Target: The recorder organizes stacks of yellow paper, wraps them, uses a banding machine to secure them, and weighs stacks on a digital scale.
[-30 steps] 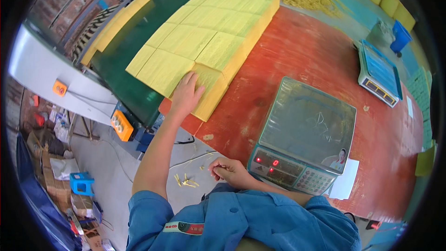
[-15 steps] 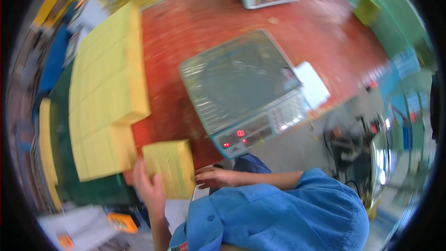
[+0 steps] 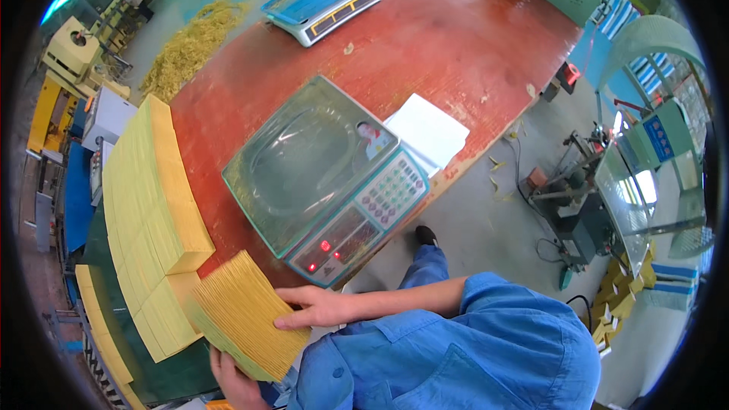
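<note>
A thick stack of yellow paper sheets (image 3: 250, 311) is held tilted near my body, its layered edges facing up. My left hand (image 3: 234, 380) grips its lower left side, with the fingers partly hidden. From the right, my right hand (image 3: 315, 307) closes on the stack, thumb across the layered edges. Just beyond the held stack stand rows of similar yellow paper stacks (image 3: 144, 190), packed side by side along the table's left edge. A digital scale (image 3: 288, 167) with a clear cover and lit red digits sits in front of my right hand, nothing on its plate.
White sheets (image 3: 429, 133) lie against the scale's right side on the red table (image 3: 471, 45). A second scale with a blue tray (image 3: 323, 0) stands farther back. Yellow shreds (image 3: 194, 42) are heaped beyond the table, and a machine (image 3: 592, 205) stands on the floor at right.
The stack has turned from showing a flat face to showing its layered edges. My right hand has moved onto its side. The whole view has swung and become sharper.
</note>
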`<control>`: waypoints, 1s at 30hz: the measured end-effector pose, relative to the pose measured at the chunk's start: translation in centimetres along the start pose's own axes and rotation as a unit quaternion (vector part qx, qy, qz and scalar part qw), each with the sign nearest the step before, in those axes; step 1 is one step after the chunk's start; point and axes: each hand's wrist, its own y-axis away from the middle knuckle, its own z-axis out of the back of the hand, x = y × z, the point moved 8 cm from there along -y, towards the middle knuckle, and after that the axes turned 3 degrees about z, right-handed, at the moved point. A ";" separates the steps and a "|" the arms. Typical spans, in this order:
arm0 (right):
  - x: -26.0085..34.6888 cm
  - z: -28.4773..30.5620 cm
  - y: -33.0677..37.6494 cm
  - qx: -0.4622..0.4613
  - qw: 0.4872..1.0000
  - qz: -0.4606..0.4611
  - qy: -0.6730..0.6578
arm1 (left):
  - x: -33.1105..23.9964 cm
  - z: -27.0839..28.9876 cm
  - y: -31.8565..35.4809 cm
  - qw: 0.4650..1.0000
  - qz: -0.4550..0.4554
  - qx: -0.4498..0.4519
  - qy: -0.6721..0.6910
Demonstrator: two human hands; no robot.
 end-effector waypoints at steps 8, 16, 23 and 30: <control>14.7 24.2 13.6 -0.292 0.953 0.082 -0.007 | -1.4 -33.1 -2.9 0.972 -0.121 0.167 -0.109; 17.6 47.5 31.7 -0.457 0.869 0.166 -0.091 | 12.4 -59.6 -9.6 0.922 -0.198 0.279 -0.184; 20.4 51.7 32.1 -0.420 0.878 0.032 0.227 | 13.5 -57.4 -9.4 0.901 -0.199 0.287 -0.257; 29.8 38.3 32.2 -0.621 0.561 0.301 0.458 | -7.1 -30.2 -13.9 0.792 -0.466 -0.031 -0.393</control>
